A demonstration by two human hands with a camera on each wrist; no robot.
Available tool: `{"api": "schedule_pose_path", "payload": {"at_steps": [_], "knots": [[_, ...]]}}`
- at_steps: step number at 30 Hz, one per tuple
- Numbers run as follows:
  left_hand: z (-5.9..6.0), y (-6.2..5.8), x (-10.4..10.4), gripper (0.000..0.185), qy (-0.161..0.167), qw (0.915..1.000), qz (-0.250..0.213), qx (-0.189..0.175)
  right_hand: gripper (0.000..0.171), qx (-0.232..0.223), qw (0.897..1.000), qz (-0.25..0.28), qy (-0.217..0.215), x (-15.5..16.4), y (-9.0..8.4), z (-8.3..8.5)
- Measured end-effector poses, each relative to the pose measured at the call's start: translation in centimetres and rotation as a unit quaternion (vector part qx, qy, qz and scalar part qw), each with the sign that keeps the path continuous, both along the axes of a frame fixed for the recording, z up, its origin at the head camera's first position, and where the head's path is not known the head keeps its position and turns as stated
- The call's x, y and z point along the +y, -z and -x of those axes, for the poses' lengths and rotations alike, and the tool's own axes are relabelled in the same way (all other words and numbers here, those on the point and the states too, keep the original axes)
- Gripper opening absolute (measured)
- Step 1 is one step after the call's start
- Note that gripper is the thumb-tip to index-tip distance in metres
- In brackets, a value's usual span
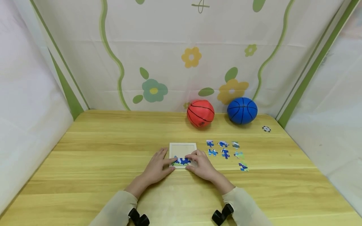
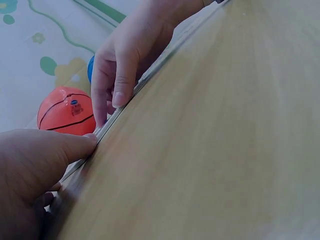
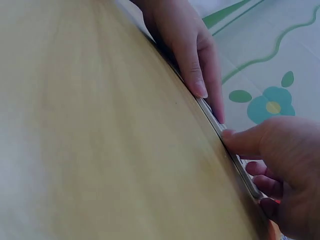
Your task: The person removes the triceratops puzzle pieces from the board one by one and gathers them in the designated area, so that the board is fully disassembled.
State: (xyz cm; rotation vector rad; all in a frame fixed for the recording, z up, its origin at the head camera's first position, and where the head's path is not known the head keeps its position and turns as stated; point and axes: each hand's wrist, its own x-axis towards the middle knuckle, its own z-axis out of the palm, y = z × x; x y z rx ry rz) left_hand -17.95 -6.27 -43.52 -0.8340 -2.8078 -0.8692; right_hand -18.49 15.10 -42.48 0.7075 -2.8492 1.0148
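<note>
A square wooden puzzle tray (image 1: pixel 183 144) lies on the table, with joined blue and green jigsaw pieces (image 1: pixel 184 161) along its near side. At its left side, my left hand (image 1: pixel 156 165) stretches its index finger onto the pieces, its thumb at the tray's near left corner. From the right, my right hand (image 1: pixel 202 165) reaches over the tray, index fingertip at the upper edge of the pieces and thumb at the near rim. Both wrist views show the thumbs by the tray's thin edge; the fingers hide part of the pieces.
Several loose jigsaw pieces (image 1: pixel 225 153) lie right of the tray, roughly in rows. A red ball (image 1: pixel 200 113) and a blue ball (image 1: pixel 242 110) stand at the table's back edge. A small round black-and-white disc (image 1: pixel 266 129) lies at the far right.
</note>
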Motion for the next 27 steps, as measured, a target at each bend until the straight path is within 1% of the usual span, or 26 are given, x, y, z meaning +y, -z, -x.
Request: {"api": "schedule_pose_path", "payload": {"at_steps": [3, 6, 11, 17, 21, 27], "knots": [[0.01, -0.09, -0.02, 0.037, -0.003, 1.0000, 0.000, -0.007, 0.029, 0.007, 1.000, -0.001, 0.001, -0.14, -0.03, -0.10], [0.03, -0.17, -0.01, 0.036, 0.000, 1.0000, 0.006, -0.006, 0.027, 0.008, 1.000, -0.006, 0.002, -0.28, -0.12, -0.19], [0.06, -0.12, 0.02, 0.035, 0.002, 1.0000, 0.004, 0.000, 0.027, 0.010, 1.000, -0.019, 0.006, -0.48, -0.08, -0.11], [0.05, -0.08, -0.04, 0.035, 0.000, 1.0000, -0.001, -0.002, 0.027, 0.014, 1.000, -0.014, 0.001, -0.60, 0.18, 0.04], [0.03, -0.11, -0.07, 0.034, 0.000, 1.0000, -0.005, -0.004, 0.028, 0.011, 1.000, 0.005, 0.002, -0.61, 0.29, 0.11], [-0.01, -0.20, 0.01, 0.035, 0.002, 1.0000, -0.003, -0.006, 0.029, -0.008, 0.998, 0.061, 0.007, -0.48, 0.51, 0.21]]}}
